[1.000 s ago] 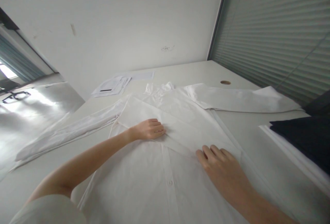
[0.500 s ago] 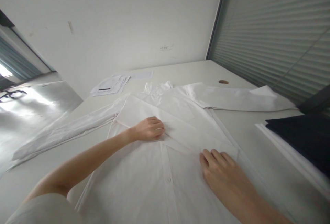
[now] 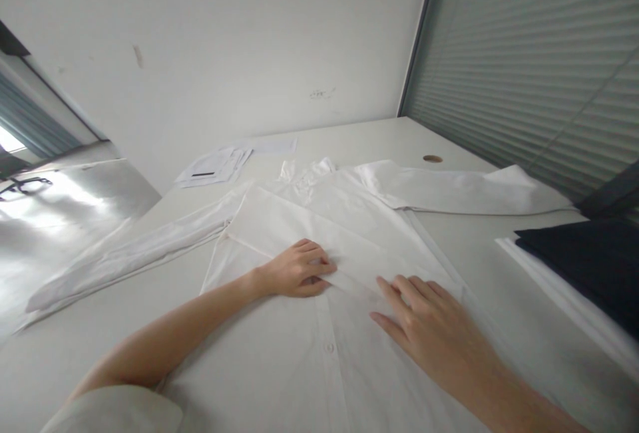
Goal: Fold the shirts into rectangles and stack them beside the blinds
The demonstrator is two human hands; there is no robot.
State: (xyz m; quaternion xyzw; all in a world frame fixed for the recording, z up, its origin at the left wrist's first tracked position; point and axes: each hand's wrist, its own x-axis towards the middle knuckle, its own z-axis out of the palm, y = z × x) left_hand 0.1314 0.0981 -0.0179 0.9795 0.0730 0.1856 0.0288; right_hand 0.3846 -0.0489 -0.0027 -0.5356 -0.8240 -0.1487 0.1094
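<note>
A white long-sleeved button-up shirt (image 3: pixel 269 353) lies front side up, its collar at the far end. A slanting flap of its cloth (image 3: pixel 299 217) crosses the chest. My left hand (image 3: pixel 300 268) rests on the shirt by the button strip, at the flap's lower edge. Its thumb and forefinger are apart, and I see no cloth pinched between them. To the right, my right hand (image 3: pixel 424 316) lies open on the shirt front, thumb and fingers spread. A button (image 3: pixel 329 348) shows on the strip between and below the hands.
The shirt's sleeves stretch out left and right over the white table (image 3: pixel 479 253). Papers (image 3: pixel 214 165) lie at the back left. Folded dark and white cloth (image 3: pixel 589 263) sits at the right edge. A round hole (image 3: pixel 432 159) is near the blinds (image 3: pixel 524 67).
My left hand has come slightly nearer and to the right, its thumb and forefinger parting. My right hand has uncurled, fingers and thumb now stretched out. The shirt barely differs.
</note>
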